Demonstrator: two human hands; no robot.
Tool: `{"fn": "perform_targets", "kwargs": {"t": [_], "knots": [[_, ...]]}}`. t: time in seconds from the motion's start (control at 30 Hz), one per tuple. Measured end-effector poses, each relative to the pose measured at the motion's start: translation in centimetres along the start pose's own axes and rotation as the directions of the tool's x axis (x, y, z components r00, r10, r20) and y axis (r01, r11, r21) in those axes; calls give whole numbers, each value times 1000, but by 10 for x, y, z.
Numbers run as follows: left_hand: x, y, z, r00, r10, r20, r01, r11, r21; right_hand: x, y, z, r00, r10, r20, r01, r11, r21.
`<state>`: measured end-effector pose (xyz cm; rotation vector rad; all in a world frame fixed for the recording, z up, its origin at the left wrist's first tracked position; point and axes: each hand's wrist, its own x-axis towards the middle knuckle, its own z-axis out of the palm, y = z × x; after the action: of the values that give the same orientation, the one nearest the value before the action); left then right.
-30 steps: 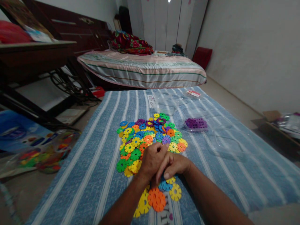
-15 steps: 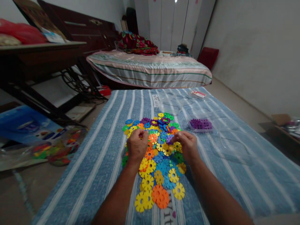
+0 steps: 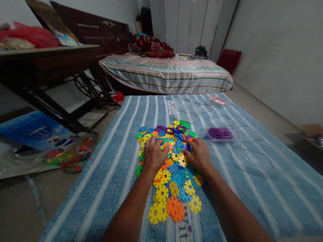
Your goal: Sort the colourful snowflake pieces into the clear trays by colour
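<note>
A loose pile of notched plastic snowflake discs [image 3: 178, 174] in yellow, blue, orange, green and purple lies on the striped cloth [image 3: 118, 151]. My left hand [image 3: 154, 154] rests palm down over the pile's left side, thumb and fingers apart, near an orange disc [image 3: 167, 146]. At the right edge of the pile is my right hand [image 3: 200, 154], its thumb and forefinger spread beside a purple disc [image 3: 188, 148]. Neither hand visibly grips a disc; some fingertips are hidden. Yellow discs [image 3: 161, 194] and overlapping orange ones [image 3: 175, 209] lie nearest me.
Right of the pile, a clear plastic tray holds purple pieces [image 3: 220, 133]. More clear plastic containers [image 3: 254, 154] and a red-and-white label [image 3: 218, 100] lie on the cloth. A dark table [image 3: 50, 55] stands left, with a blue box [image 3: 37, 129] below. Behind is a bed [image 3: 166, 74].
Both hands have gone from closed, pinched fingers to spread ones and lowered onto the pile. The view has shifted slightly, so the scene sits further right.
</note>
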<state>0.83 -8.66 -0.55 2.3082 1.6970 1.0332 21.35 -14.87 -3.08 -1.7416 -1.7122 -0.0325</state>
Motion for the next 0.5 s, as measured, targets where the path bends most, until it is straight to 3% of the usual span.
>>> {"fn": "perform_targets", "kwargs": {"t": [0.23, 0.5], "knots": [[2, -6, 2, 999, -6, -38, 6, 1000, 6, 1, -3, -10, 989, -38, 146, 52, 994, -93], [14, -32, -5, 985, -92, -148, 92, 996, -6, 2, 3, -7, 992, -19, 121, 11, 998, 65]]}}
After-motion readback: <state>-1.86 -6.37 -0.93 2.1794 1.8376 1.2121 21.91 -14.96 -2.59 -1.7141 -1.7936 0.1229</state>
